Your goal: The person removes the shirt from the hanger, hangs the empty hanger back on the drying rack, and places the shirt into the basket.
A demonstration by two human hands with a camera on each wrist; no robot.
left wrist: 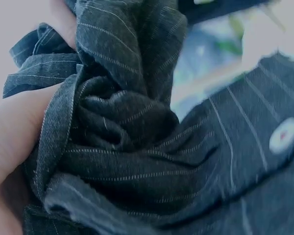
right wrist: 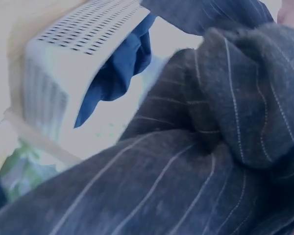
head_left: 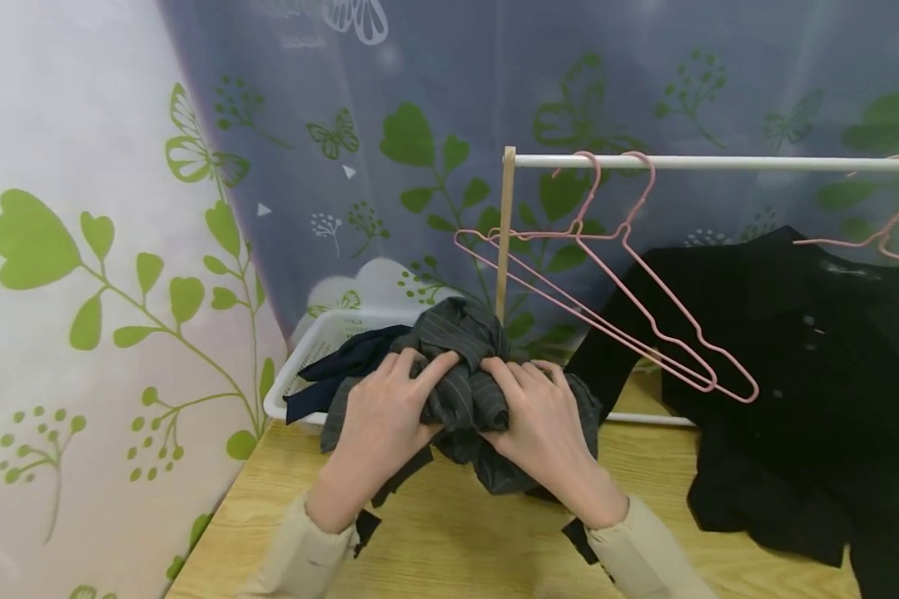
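Both hands grip a bunched dark grey pinstriped shirt [head_left: 457, 329], held up over the table in front of the basket. My left hand [head_left: 385, 408] has its side, with the thumb pressed into the folds. On the other side, my right hand [head_left: 543, 416] clutches the cloth, fingers curled into it. Close up in the left wrist view, the shirt [left wrist: 152, 176] is crumpled, with a pale button [left wrist: 283, 136] showing on the right. In the right wrist view the shirt [right wrist: 176, 171] fills most of the picture, and the right hand's hold is mostly hidden.
A white perforated basket [head_left: 307, 341] holding navy cloth [head_left: 355, 353] stands behind left. Pink hangers [head_left: 670, 295] hang from a white rail [head_left: 757, 164] with a wooden post [head_left: 505, 249]. A black buttoned garment [head_left: 764, 358] spreads at right over the wooden table [head_left: 457, 549].
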